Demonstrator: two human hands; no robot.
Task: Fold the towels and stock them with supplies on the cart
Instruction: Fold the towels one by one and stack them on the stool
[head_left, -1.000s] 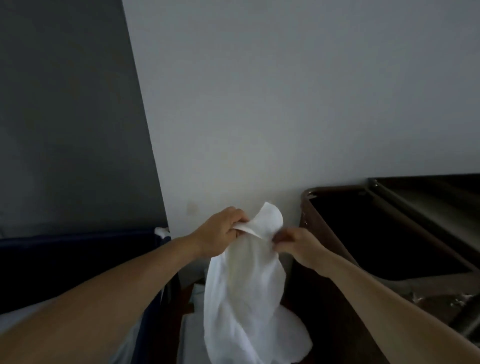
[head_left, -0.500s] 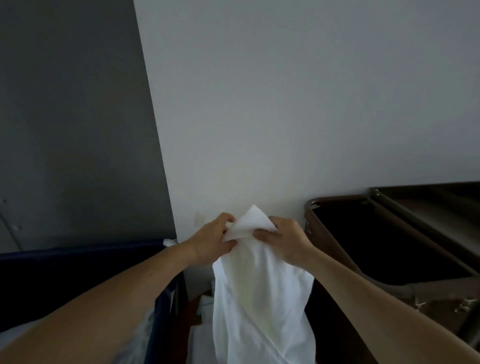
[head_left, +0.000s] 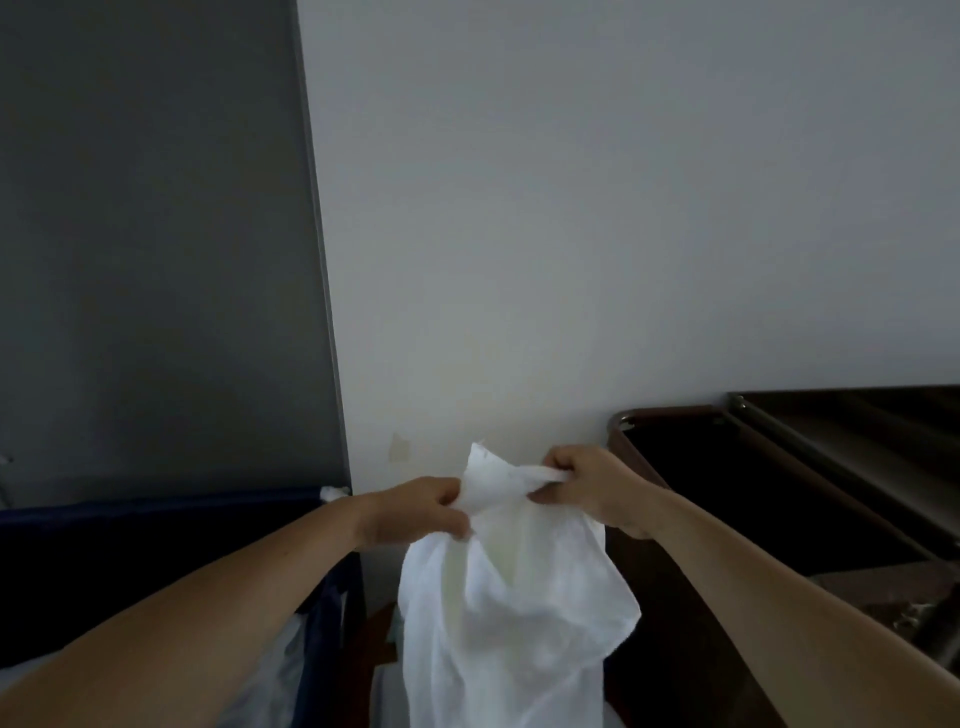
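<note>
Head camera shows the left hand (head_left: 421, 512) and the right hand (head_left: 587, 486) close together, each pinching the top edge of a white towel (head_left: 509, 597) that hangs bunched below them. To fold it well, I'd say both should slide apart along that edge to the corners, pull it flat, then fold. The brown cart (head_left: 670, 411) stands just right of the right hand.

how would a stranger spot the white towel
Find the pale wall beside the dark grey panel. Below, the left hand and right hand pinch a limp white cloth towel. It alone hangs, between navy fabric bin and dark brown cart.
</note>
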